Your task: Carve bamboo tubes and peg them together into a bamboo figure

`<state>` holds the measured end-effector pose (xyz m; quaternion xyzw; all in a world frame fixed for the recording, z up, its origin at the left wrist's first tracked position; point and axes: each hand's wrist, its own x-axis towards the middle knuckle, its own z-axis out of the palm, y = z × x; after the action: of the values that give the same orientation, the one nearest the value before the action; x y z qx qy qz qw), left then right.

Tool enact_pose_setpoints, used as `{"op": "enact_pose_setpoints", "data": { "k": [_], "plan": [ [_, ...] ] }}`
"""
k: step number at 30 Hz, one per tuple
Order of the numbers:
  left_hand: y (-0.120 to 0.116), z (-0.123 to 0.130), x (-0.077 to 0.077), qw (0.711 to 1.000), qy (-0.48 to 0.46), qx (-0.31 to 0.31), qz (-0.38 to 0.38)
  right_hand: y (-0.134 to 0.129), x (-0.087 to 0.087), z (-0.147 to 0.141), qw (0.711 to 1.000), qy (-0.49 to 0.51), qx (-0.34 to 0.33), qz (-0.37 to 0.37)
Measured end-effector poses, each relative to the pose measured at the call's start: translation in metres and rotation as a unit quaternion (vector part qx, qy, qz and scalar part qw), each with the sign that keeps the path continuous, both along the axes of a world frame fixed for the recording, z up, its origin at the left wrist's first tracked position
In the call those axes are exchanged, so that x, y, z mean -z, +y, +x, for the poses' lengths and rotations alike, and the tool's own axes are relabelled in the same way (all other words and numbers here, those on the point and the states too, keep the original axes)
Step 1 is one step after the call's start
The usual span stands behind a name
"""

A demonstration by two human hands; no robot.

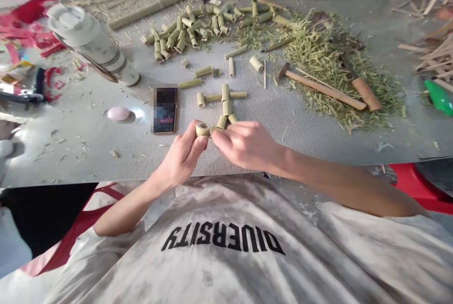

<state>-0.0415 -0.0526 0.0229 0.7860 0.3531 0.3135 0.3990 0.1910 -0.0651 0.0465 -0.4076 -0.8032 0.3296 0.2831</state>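
From the hands, the grey worktop point(141, 162) spreads between nine and three o'clock. A heap of shavings point(384, 75) lies at two, bearing a hammer point(325, 88), presumably to leave the front free. Bamboo tubes point(181, 39) are piled toward twelve, perhaps for easy reach. A bamboo figure point(227, 107) lies flat at one. The left hand point(184, 154) has its fingers closed round a ring point(203, 130), hollow end up, seemingly steadying it; the right hand's point(247, 146) fingers pinch a short piece point(213, 130) just beside it.
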Motion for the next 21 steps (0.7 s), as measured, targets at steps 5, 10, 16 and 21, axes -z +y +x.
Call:
{"op": "enact_pose_setpoints", "data": {
  "k": [5, 10, 16, 21],
  "plan": [
    [0.0, -0.002, -0.011, 0.992, 0.039, 0.019, 0.118, -0.012, 0.005, -0.008, 0.906, 0.264, -0.079, -0.322],
    [0.001, -0.002, -0.028, 0.989, 0.056, 0.037, 0.134, -0.017, -0.001, -0.012, 0.909, 0.263, -0.076, -0.313],
    [-0.003, 0.002, -0.015, 0.997, 0.054, 0.005, 0.055, -0.012, -0.008, -0.002, 0.998, 0.041, 0.022, -0.049],
    [-0.002, -0.005, -0.014, 0.992, 0.039, 0.007, 0.123, -0.018, 0.002, -0.017, 0.83, 0.346, -0.106, -0.424]
  ]
}}
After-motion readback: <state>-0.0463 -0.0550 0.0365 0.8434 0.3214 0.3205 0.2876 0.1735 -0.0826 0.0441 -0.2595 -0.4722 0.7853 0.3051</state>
